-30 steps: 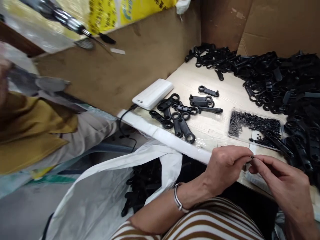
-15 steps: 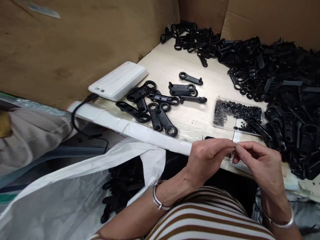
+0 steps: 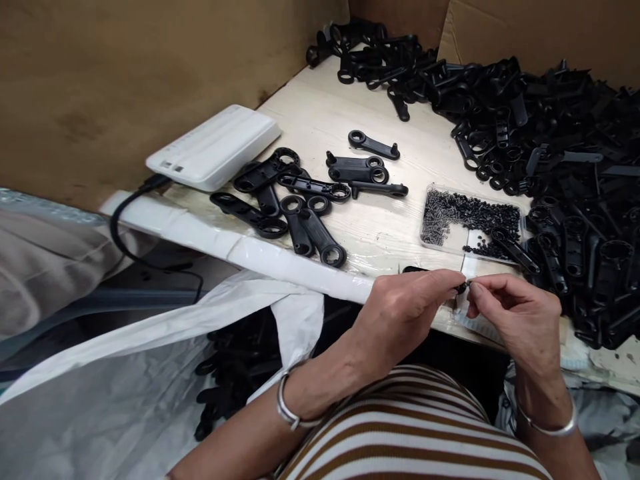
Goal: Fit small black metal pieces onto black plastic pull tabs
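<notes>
At the table's front edge, my left hand [image 3: 400,317] pinches a small black part [image 3: 461,288] between thumb and fingers. My right hand [image 3: 523,317] is closed in a pinch right beside it, its fingertips at a tiny dark piece too small to name. Just beyond both hands lies a clear tray [image 3: 453,237] of small black pieces and fine metallic pieces. A black arm-shaped part leans on the tray's right corner. Behind my left hand another black part [image 3: 414,269] is partly hidden.
Several black levers [image 3: 323,237] lie left of centre, near a white power bank [image 3: 215,147] with a black cable. A large heap of black parts [image 3: 575,167] covers the right and back. Below the edge hangs a white bag [image 3: 125,400] holding black parts.
The view has shifted slightly, so the table things appear further left and higher. A small gap now shows between my fingertips, with the black part visible in my left hand.
</notes>
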{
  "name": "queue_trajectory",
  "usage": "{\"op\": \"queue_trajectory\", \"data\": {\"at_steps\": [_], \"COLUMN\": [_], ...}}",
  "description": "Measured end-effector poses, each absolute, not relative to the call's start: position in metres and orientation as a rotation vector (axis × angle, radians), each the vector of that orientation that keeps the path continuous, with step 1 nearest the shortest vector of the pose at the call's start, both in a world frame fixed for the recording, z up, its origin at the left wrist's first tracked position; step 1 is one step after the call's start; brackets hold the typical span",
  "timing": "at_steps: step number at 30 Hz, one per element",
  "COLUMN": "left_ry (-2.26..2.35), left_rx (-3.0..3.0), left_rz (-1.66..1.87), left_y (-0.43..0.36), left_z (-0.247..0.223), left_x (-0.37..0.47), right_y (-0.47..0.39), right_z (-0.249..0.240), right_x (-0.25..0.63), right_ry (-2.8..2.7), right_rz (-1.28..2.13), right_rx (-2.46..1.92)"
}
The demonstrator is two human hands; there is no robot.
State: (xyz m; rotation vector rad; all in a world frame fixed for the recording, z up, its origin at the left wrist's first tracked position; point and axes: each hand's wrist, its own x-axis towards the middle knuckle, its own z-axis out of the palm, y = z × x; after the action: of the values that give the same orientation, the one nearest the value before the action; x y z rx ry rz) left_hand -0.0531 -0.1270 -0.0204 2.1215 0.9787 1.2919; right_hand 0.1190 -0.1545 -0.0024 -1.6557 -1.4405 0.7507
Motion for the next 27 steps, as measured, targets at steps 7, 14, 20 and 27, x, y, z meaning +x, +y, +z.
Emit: {"op": "queue_trajectory", "data": {"at_steps": [7,14,20,27], "left_ry": [1.002,1.02,0.97,0.97], "left_rx": [2.329,2.426,2.414,2.427], "left_rz": [1.164,0.986,1.014,1.064], "left_y": [-0.117,-0.116,-0.123,-0.126], "left_z": [-0.024,-0.035,-0.04,-0.041], "left_x": [-0.065,-0.064,-0.057,-0.054], "right_y": [-0.154,-0.156,-0.16,-0.162], "right_z": [-0.007,-0.013,-0.018,-0.015], "right_x": [0.127,0.133,0.143,0.133], "right_ry": [-1.451,-1.602,-1.734,-1.925], "right_rz": [0.736,0.609,0.503,0.347], "right_rx": [-1.704,-1.748,-1.762,-1.745]}}
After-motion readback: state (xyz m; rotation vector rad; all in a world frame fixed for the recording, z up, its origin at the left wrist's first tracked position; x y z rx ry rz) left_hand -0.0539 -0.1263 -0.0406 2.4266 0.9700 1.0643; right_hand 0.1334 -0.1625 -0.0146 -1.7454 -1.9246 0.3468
